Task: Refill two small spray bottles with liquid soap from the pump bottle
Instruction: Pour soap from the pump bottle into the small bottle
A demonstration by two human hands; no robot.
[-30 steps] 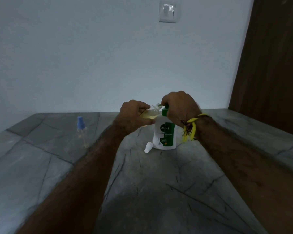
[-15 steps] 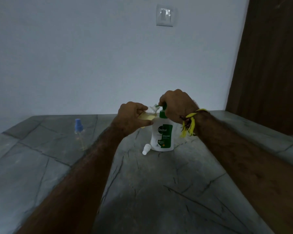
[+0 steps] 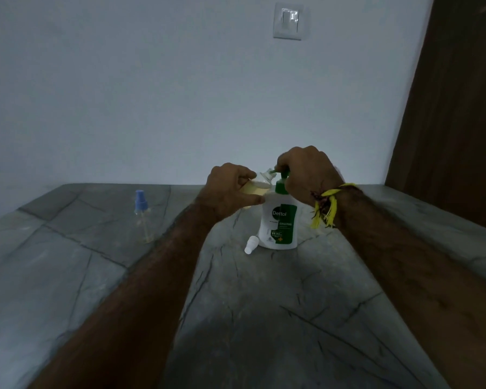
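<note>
- Head view: we see the left hand (image 3: pixel 227 189) curled in a firm grip around an uncapped spray bottle (image 3: pixel 257 186), tilted, its mouth at the pump nozzle.
- The right hand (image 3: pixel 306 175) closes over the green pump head of the pump bottle (image 3: pixel 279 220), which stands on the grey bench (image 3: pixel 264 318).
- A white cap (image 3: pixel 250 245) lies just beside its base.
- A second spray bottle (image 3: pixel 142 213) with blue top stands well apart, to the left.

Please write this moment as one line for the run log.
step: filling first spray bottle | left hand: holds it tilted at pump spout | right hand: on pump bottle head | second bottle: capped, waiting
</note>
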